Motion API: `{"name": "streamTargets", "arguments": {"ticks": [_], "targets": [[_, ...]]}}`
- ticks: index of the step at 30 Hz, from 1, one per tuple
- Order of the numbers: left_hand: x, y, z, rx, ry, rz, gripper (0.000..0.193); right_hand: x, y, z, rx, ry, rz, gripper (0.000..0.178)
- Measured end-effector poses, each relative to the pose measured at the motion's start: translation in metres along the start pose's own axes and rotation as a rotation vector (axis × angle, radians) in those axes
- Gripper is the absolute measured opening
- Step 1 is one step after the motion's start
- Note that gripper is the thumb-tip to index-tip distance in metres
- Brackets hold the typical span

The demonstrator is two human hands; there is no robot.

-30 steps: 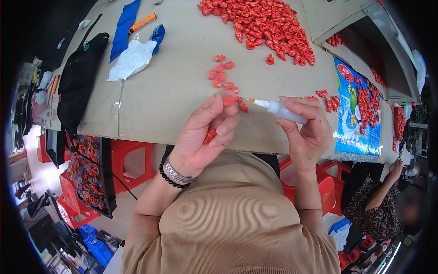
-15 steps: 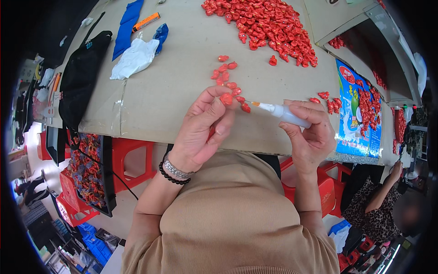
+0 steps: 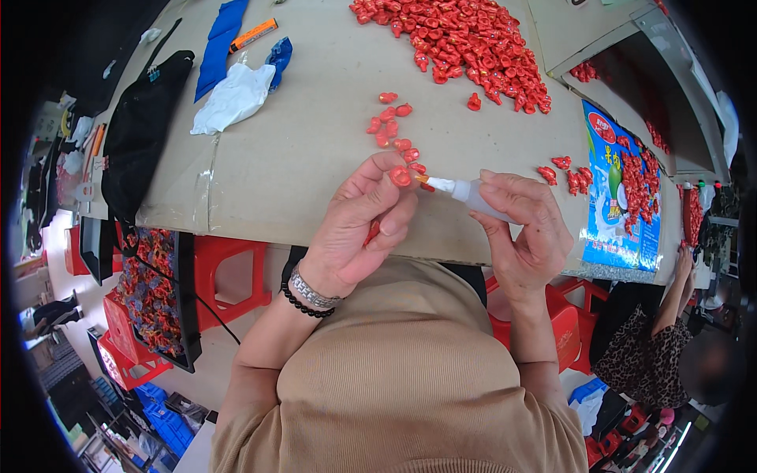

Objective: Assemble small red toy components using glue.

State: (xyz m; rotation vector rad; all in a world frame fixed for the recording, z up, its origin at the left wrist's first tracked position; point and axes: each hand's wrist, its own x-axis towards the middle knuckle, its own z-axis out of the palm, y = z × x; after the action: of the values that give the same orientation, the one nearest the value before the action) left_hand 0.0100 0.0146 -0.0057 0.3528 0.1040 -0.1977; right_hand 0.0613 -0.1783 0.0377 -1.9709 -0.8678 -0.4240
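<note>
My left hand pinches a small red moulded piece between thumb and forefinger. More red shows inside its curled fingers. In my right hand is a white squeeze bottle, held sideways with its narrow tip pointing left, close to the pinched piece; whether the tip touches it I cannot tell. A short row of loose red pieces lies on the table just beyond my left hand. Farther back is a big heap of the same red pieces.
At the right, more red pieces lie on a blue printed sheet beside an open metal box. A white crumpled bag, an orange box and a black bag occupy the left. Another person works at far right.
The bottle in my right hand has moved left, bringing its tip nearer the red piece. My left hand has shifted slightly right and down, still pinching the piece.
</note>
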Motion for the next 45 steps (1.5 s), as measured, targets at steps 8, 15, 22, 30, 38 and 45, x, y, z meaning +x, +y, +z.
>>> {"name": "streamTargets", "arguments": {"ticks": [8, 15, 22, 30, 38, 45], "targets": [[-0.001, 0.001, 0.002, -0.019, 0.011, -0.009, 0.019, 0.0, -0.001, 0.001, -0.009, -0.012, 0.001, 0.028], [-0.002, 0.0, 0.002, -0.005, 0.014, -0.008, 0.019, 0.0, 0.0, 0.001, -0.029, -0.024, -0.014, 0.028], [-0.002, 0.0, 0.002, 0.027, 0.032, 0.008, 0.018, 0.0, -0.001, -0.001, -0.032, -0.013, 0.003, 0.028], [-0.002, 0.001, 0.004, 0.113, 0.018, 0.083, 0.016, 0.0, -0.001, -0.002, -0.042, -0.009, 0.008, 0.028], [-0.001, 0.001, 0.003, 0.145, 0.017, 0.129, 0.017, 0.0, -0.001, -0.002, -0.034, -0.005, 0.021, 0.027], [-0.001, 0.002, 0.002, 0.189, 0.025, 0.161, 0.015, 0.001, -0.001, -0.001, -0.019, 0.027, -0.019, 0.027]]}}
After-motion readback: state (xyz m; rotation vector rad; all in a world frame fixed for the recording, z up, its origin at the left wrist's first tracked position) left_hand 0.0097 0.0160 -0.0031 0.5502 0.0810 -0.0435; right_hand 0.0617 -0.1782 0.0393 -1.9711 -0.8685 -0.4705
